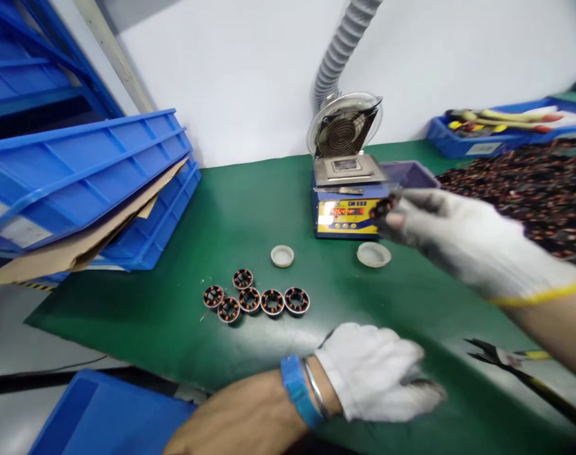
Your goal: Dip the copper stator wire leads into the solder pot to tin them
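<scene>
My right hand (pixel 434 224), in a white glove with dark-stained fingertips, pinches a small dark motor stator (pixel 383 207) with copper windings. It is in front of the right side of a blue and yellow heating unit (pixel 347 212) with a red digital display. My left hand (pixel 378 373), also gloved, is low over the green mat (pixel 174 316), with thumb and fingers apart and nothing visible between them. Left of it, several ring-shaped stators (pixel 272 303) stand grouped on the mat. Two shallow round dishes, a left one (pixel 282 256) and a right one (pixel 373 254), lie before the unit.
A large heap of stators (pixel 529 189) covers the right side. Behind it stands a blue tool bin (pixel 463 145). Cutters (pixel 501 360) lie at the lower right. Stacked blue crates (pixel 93 170) with cardboard stand left. A grey duct (pixel 345 50) hangs behind the unit.
</scene>
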### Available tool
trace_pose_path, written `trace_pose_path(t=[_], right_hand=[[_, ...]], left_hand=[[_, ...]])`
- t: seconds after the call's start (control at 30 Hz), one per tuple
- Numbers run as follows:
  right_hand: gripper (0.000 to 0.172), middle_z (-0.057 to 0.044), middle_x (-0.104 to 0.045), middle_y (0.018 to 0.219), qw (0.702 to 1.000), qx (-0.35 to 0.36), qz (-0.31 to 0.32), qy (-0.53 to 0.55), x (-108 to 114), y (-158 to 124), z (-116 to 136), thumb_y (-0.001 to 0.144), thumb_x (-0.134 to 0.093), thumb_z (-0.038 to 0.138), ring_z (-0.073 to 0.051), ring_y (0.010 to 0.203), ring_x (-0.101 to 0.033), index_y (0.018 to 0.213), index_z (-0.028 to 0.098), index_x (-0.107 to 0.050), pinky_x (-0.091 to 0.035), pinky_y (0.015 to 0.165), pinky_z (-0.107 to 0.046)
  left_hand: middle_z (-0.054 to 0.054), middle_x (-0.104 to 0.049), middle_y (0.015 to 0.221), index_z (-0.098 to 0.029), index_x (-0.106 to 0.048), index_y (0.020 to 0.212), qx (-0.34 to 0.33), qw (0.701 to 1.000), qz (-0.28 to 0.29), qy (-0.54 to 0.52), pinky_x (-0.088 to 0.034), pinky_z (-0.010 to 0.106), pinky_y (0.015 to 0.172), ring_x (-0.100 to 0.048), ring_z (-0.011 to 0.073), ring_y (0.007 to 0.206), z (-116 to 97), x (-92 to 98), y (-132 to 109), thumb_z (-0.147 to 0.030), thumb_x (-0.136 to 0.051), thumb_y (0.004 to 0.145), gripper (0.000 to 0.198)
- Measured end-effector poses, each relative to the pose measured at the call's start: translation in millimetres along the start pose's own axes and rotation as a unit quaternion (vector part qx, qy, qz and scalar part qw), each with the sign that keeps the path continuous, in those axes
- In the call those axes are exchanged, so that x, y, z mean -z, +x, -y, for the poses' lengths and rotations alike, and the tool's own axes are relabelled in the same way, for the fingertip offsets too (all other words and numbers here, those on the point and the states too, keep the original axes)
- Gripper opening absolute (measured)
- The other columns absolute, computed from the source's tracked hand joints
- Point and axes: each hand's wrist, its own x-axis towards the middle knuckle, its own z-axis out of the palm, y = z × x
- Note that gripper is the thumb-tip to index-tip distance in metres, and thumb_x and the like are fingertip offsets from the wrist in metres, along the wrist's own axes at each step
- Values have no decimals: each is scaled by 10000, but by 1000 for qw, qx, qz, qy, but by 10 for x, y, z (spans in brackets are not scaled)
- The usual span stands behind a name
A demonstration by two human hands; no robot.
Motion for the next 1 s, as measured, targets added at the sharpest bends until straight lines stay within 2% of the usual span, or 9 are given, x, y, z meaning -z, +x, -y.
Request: trace_pose_path(t=[0.07,0.1,0.23,0.33,0.43,0.53,0.7,0.83,1.0], right_hand=[[689,-69,-719,982,997,-64,31,7,-137,-373,-262,551,-812,215,-204,832,-705,1209,233,-609,-619,695,-286],[693,-72,-724,997,996,-75,44,5,-213,-522,-370,545,-798,225,-226,852,-714,1208,247,-597,-626,728,-318],[476,-81,-730,961,986,-54,86,-128,-517,-788,-626,581,-772,375,-288,882,-717,1007,243,-604,-603,867,-461],[406,-86,-719,933,969,18,102,-225,-682,-771,-699,631,-746,507,-297,867,-707,896,231,-609,-593,827,-487],[467,-90,-706,999,953,86,153,-247,-718,-771,-764,653,-740,550,-292,909,-699,969,224,-633,-590,811,-453],[617,-101,-657,1198,939,159,175,-249,-643,-836,-850,639,-773,483,-306,1038,-675,1179,230,-615,-576,873,-439],[669,-100,-535,1415,907,253,191,-276,-524,-930,-932,713,-713,428,-305,1121,-638,1337,248,-550,-560,909,-449],[598,-93,-532,1417,895,240,205,-314,-515,-954,-887,798,-628,430,-294,1067,-657,1365,255,-551,-575,810,-420],[600,-92,-544,1405,893,219,213,-331,-509,-961,-813,793,-637,428,-283,1000,-674,1370,282,-563,-559,740,-380]], left_hand=[[80,-740,870,-184,-677,945,14,1000,-20,2,-566,344,659,-727,253,815,-10,15,-7,-611,-430,918,494],[91,-746,888,-176,-686,957,29,999,-33,4,-575,354,691,-729,254,821,-24,29,-30,-586,-452,919,474],[100,-731,808,-171,-694,893,156,983,-92,4,-589,374,720,-722,257,766,-138,74,-311,-527,-489,909,412],[119,-705,887,-181,-692,924,284,942,-181,9,-599,379,766,-713,265,824,-218,96,-642,-532,-528,876,390],[132,-600,1284,-227,-631,1225,408,876,-255,20,-591,385,878,-693,273,1000,-224,202,-878,-520,-622,822,498],[97,-447,1470,-312,-523,1378,479,852,-211,12,-573,413,933,-670,295,1101,-187,391,-942,-568,-658,792,654],[97,-447,1437,-344,-521,1395,468,877,-104,23,-554,429,956,-673,321,1112,-145,577,-887,-693,-647,751,743],[110,-475,1370,-339,-544,1378,463,881,-73,61,-567,425,898,-703,316,1025,-145,586,-817,-695,-670,727,753],[123,-513,1314,-329,-500,1416,465,882,-33,68,-554,426,898,-697,328,1035,-129,634,-752,-737,-644,720,820]])
